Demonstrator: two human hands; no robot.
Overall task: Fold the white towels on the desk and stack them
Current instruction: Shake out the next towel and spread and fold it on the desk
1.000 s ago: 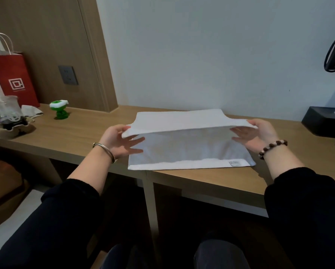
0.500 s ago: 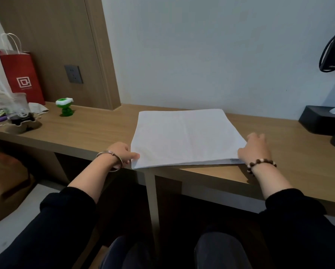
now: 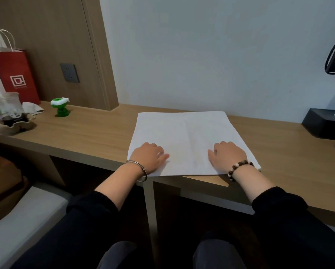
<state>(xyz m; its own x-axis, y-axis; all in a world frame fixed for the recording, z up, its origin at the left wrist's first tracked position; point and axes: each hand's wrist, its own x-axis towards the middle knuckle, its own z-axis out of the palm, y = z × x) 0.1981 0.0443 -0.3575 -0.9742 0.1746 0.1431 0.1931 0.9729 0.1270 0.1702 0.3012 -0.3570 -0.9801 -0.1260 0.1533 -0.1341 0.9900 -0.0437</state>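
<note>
Towel (image 3: 184, 131) (folded) — left hand (image 3: 150, 158), right hand (image 3: 228, 155) rest on it.

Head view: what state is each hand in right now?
Left hand: open, resting flat on the white towel.
Right hand: open, resting flat on the white towel.

Raised flap of white towel (image 3: 184, 133) now down, flat. Left hand (image 3: 148, 158) moved in from the 7 o'clock corner onto the cloth, palm down; right hand (image 3: 227, 155) likewise from 5 o'clock.
</note>
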